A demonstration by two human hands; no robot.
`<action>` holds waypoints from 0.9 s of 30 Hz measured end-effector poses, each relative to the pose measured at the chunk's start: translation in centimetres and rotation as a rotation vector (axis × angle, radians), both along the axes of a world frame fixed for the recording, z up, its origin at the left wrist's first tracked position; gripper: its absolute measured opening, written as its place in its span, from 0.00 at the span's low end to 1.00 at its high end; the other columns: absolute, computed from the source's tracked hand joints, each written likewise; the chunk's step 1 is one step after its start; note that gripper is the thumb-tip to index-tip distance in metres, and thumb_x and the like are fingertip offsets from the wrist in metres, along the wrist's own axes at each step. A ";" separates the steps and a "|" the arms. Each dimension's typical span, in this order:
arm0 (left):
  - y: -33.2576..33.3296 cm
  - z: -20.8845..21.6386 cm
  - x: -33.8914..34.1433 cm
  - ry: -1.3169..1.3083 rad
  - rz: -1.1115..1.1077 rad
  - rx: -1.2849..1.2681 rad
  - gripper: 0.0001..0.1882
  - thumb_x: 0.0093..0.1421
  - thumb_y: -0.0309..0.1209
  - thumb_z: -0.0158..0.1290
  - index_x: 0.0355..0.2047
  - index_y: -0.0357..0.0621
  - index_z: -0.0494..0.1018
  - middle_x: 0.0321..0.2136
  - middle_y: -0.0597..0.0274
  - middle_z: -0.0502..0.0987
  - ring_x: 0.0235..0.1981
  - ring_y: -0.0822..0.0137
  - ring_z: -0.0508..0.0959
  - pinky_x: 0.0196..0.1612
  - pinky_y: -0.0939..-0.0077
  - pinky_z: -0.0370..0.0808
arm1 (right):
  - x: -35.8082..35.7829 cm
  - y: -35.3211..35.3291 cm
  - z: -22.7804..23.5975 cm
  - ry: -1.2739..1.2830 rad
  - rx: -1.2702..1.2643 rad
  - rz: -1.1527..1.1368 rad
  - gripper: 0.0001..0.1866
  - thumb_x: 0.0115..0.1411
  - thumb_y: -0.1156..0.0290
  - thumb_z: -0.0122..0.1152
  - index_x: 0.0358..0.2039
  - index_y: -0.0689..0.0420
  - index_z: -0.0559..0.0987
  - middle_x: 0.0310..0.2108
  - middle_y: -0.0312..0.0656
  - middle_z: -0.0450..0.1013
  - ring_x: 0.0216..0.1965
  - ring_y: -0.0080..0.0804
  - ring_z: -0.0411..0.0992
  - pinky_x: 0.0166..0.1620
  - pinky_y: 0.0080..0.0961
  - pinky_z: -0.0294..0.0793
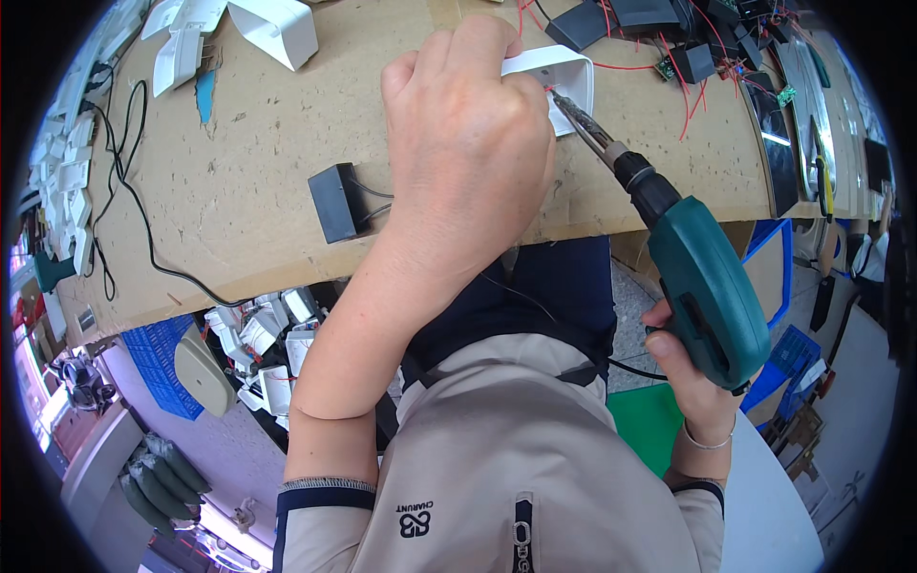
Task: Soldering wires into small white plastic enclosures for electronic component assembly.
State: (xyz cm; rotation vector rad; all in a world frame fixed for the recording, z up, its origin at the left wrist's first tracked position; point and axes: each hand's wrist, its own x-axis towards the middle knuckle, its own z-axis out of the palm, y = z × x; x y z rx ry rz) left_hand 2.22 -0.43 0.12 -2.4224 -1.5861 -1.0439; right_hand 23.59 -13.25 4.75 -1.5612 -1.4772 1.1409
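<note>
My left hand (468, 134) is closed at the left side of a white plastic housing (577, 76), above the table. Its fingertips are hidden behind the back of the hand, so any small part between them does not show. In my right hand (683, 368) is a green soldering gun (712, 282), gripped by its handle. The dark tip of the gun points up and left into the housing's opening, near a small red spot. Beside my left wrist lies a black box (334, 202) with two thin wires that run under the wrist.
Black boxes (693, 63) with red wires and small circuit boards crowd the far right. Empty white housings (275, 31) lie at the far left. A black cable (134, 191) loops across the table's left side. Below its edge, more white housings (267, 329) sit near a blue basket (160, 368).
</note>
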 end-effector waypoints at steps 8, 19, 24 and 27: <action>0.0 -0.1 0.0 0.003 0.000 0.005 0.04 0.44 0.24 0.57 0.21 0.36 0.78 0.34 0.59 0.75 0.34 0.61 0.75 0.37 0.67 0.66 | 0.2 -1.0 0.2 0.052 -0.005 -0.052 0.35 0.48 0.77 0.72 0.55 0.71 0.67 0.44 0.50 0.75 0.34 0.29 0.77 0.37 0.23 0.79; -0.2 -0.5 -0.2 0.026 0.025 0.002 0.04 0.45 0.25 0.58 0.22 0.37 0.79 0.35 0.59 0.75 0.36 0.61 0.74 0.42 0.66 0.66 | -0.2 -2.2 1.3 0.201 -0.019 -0.234 0.40 0.47 0.61 0.74 0.56 0.67 0.68 0.47 0.56 0.74 0.32 0.30 0.76 0.36 0.24 0.77; -0.9 -0.2 -0.5 0.025 -0.002 -0.036 0.05 0.48 0.26 0.59 0.25 0.38 0.79 0.40 0.57 0.74 0.42 0.59 0.73 0.49 0.62 0.63 | -0.4 -1.9 0.8 0.235 0.043 -0.273 0.40 0.47 0.59 0.74 0.55 0.68 0.68 0.46 0.56 0.74 0.30 0.30 0.76 0.34 0.22 0.77; -1.5 0.0 -0.7 0.019 -0.037 -0.074 0.06 0.49 0.26 0.59 0.28 0.38 0.79 0.45 0.54 0.73 0.48 0.56 0.71 0.51 0.60 0.61 | -0.3 -1.8 0.4 0.251 0.072 -0.295 0.39 0.48 0.60 0.73 0.55 0.68 0.67 0.46 0.57 0.73 0.30 0.31 0.77 0.34 0.23 0.77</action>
